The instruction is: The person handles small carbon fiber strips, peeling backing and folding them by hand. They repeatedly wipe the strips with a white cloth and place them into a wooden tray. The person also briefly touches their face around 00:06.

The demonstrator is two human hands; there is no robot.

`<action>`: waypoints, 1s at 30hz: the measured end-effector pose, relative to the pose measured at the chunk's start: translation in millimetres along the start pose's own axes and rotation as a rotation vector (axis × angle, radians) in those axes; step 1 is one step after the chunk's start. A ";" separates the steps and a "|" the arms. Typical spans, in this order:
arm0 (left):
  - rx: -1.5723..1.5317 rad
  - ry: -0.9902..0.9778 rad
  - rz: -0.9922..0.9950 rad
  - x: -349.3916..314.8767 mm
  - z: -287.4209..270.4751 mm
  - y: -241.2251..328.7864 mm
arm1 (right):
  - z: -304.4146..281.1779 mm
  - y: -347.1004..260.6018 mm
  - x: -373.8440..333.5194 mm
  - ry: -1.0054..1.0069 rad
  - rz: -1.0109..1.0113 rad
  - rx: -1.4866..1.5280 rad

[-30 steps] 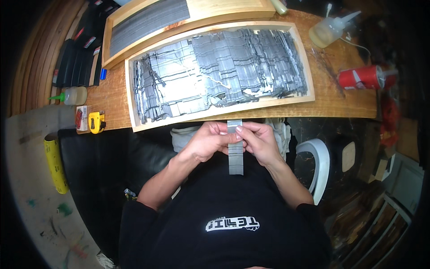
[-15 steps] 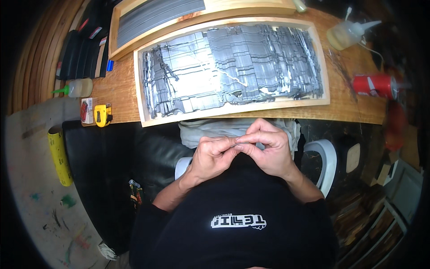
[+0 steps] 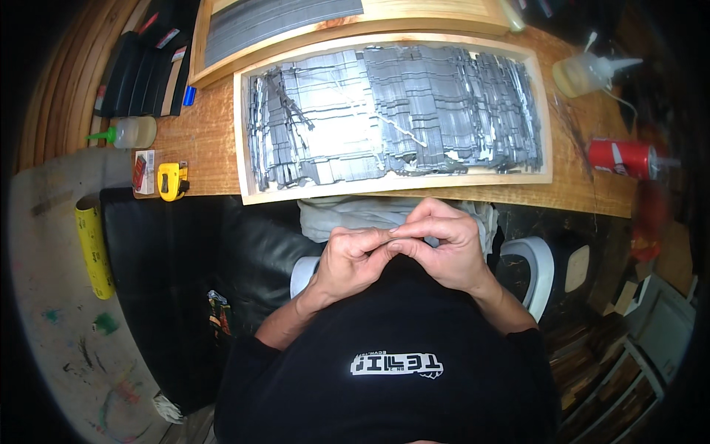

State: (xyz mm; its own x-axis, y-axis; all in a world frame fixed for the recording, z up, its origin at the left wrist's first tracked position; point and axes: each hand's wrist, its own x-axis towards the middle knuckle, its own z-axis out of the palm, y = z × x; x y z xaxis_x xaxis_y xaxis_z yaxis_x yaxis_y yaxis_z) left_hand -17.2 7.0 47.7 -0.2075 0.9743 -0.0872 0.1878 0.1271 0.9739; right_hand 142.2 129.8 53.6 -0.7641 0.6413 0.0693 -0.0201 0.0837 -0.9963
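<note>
Just in front of my chest, both hands meet fingertip to fingertip on a thin dark strip, mostly hidden by the fingers. My left hand pinches one end between thumb and forefinger, its other fingers curled in. The opposite end sits between the thumb and fingers of my right hand. Beyond the hands, at the table's near edge, lies a shallow wooden tray. It is filled with overlapping rows of thin grey strips, some of them shiny.
A second wooden frame with grey strips lies behind. Squeeze bottles and a red can stand right. A green-tipped bottle, yellow tape measure and small box are left. A grey cloth hangs below the tray.
The view has shifted slightly, so the table and tray appear a little farther right. Both hands keep their pinch on the strip, which shows slightly less between the fingers.
</note>
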 end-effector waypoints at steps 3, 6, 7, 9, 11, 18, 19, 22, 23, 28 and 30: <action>-0.010 -0.005 -0.001 1.0 -0.4 1.0 | -0.2 0.8 -0.1 0.009 -0.009 -0.009; -0.029 0.004 0.016 1.5 1.3 0.3 | -1.2 0.6 0.4 0.000 -0.014 -0.020; -0.035 0.010 0.023 1.4 1.8 0.1 | -1.3 0.5 0.6 0.000 -0.016 -0.023; -0.041 0.002 0.004 0.7 1.7 0.6 | -1.6 0.1 0.8 0.001 -0.019 -0.028; -0.045 -0.004 0.000 0.0 1.9 -0.3 | -2.3 0.4 0.6 0.000 -0.024 -0.037; -0.060 0.008 0.029 1.7 4.3 -1.5 | -4.5 0.3 0.5 -0.004 -0.037 -0.039; -0.061 0.008 0.028 2.0 4.4 -1.1 | -4.9 0.3 0.2 -0.002 -0.036 -0.044; -0.079 0.004 0.022 2.1 5.5 1.1 | -6.4 -0.1 -0.8 -0.001 -0.046 -0.051; -0.080 0.004 0.021 1.8 5.9 1.5 | -7.0 -0.5 -1.1 -0.001 -0.053 -0.052; -0.081 -0.001 0.009 2.2 6.7 1.2 | -9.1 -1.6 -0.7 -0.005 -0.070 -0.064; -0.081 0.006 0.020 2.2 8.0 -0.5 | -10.0 -1.1 -1.3 -0.006 -0.071 -0.065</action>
State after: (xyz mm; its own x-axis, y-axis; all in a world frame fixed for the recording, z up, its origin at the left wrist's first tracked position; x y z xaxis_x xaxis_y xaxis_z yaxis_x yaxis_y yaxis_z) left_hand -10.1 10.5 45.3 -0.2101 0.9754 -0.0670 0.1139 0.0925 0.9892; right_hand 149.6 136.5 55.2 -0.7661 0.6275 0.1391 -0.0329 0.1778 -0.9835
